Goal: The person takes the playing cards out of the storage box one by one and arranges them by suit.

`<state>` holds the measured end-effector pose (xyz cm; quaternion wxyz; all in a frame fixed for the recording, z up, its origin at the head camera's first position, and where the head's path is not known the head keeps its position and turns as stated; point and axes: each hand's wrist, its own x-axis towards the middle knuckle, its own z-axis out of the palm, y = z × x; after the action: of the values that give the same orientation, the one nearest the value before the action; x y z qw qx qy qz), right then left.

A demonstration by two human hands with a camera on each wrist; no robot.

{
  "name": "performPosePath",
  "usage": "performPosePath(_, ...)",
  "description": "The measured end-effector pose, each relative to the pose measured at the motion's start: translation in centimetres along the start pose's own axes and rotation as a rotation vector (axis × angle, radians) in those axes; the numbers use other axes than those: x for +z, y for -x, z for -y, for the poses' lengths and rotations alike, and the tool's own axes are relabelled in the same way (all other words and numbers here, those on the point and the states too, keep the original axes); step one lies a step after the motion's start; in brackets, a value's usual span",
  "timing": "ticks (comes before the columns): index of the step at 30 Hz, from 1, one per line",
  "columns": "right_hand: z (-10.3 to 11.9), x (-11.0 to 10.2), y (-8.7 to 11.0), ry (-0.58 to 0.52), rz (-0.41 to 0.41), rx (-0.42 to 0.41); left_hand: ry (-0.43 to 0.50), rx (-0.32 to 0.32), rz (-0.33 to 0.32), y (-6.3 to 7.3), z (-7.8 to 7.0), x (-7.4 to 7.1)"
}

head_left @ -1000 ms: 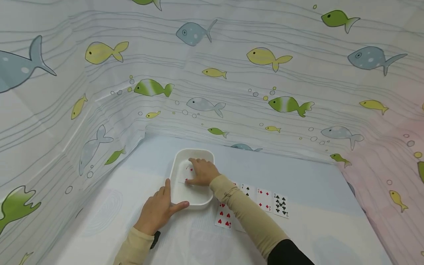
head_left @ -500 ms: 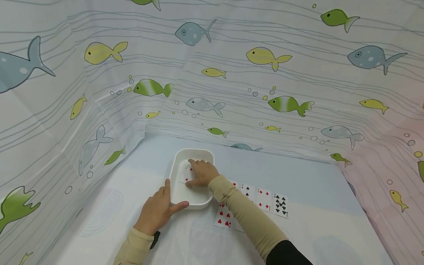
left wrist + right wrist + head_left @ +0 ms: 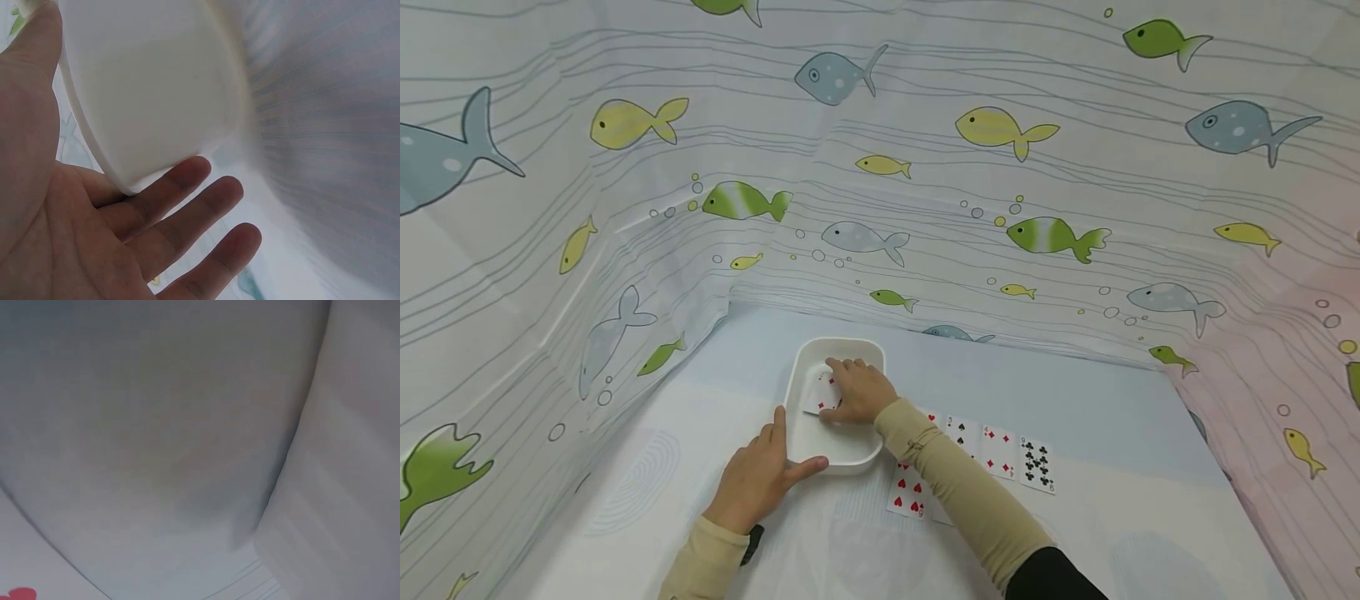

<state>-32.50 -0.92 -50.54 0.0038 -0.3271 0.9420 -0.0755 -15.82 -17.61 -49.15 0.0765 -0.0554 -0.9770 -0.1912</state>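
A white rectangular tray [image 3: 835, 451] with rounded corners stands on the covered table. Inside it is a playing card [image 3: 822, 396] with red diamonds, its right part hidden under my right hand [image 3: 862, 392]. Fingers at the card's far edge and thumb at its near edge, that hand grips the card. My left hand [image 3: 751, 477] touches the tray's near left corner, thumb along the near side and index finger along the left side. In the left wrist view its other fingers [image 3: 215, 199] lie relaxed against the tray's outer wall. The right wrist view shows only blurred pale surfaces.
Face-up playing cards lie right of the tray, among them a nine of clubs [image 3: 1037, 465], a four of diamonds [image 3: 998, 451] and a six of hearts [image 3: 908, 492]. My right forearm [image 3: 966, 492] covers part of them. A fish-patterned curtain [image 3: 940, 192] rises behind the table.
The left edge of the diamond card has shifted very slightly up and left under the right hand. Both hands and the tray have stayed almost where they were.
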Motion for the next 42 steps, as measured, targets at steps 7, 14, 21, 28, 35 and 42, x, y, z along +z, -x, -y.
performPosePath(7, -0.3, 0.5, -0.2, 0.003, -0.055, -0.022, -0.007, 0.001, 0.014, 0.0, 0.0, -0.1)
performPosePath(14, -0.3, 0.2, 0.1, -0.019, -0.106, -0.031, -0.004, 0.005, 0.007, 0.0, 0.0, 0.0)
performPosePath(21, -0.4, -0.1, 0.7, -0.084, -0.181, -0.034, -0.003, 0.002, 0.015, -0.1, -0.2, -0.1)
performPosePath(28, -0.4, -0.4, 1.4, -0.117, -0.226, -0.050, -0.013, -0.002, 0.023, -0.1, -0.2, -0.1)
performPosePath(35, -0.5, -0.4, 2.4, -0.159, -0.224, -0.028, -0.009, -0.008, 0.032, 0.0, -0.3, -0.3)
performPosePath(42, -0.5, -1.1, 3.7, -0.197, -0.276, -0.062, 0.004, -0.005, 0.023, 0.0, -0.3, -0.2)
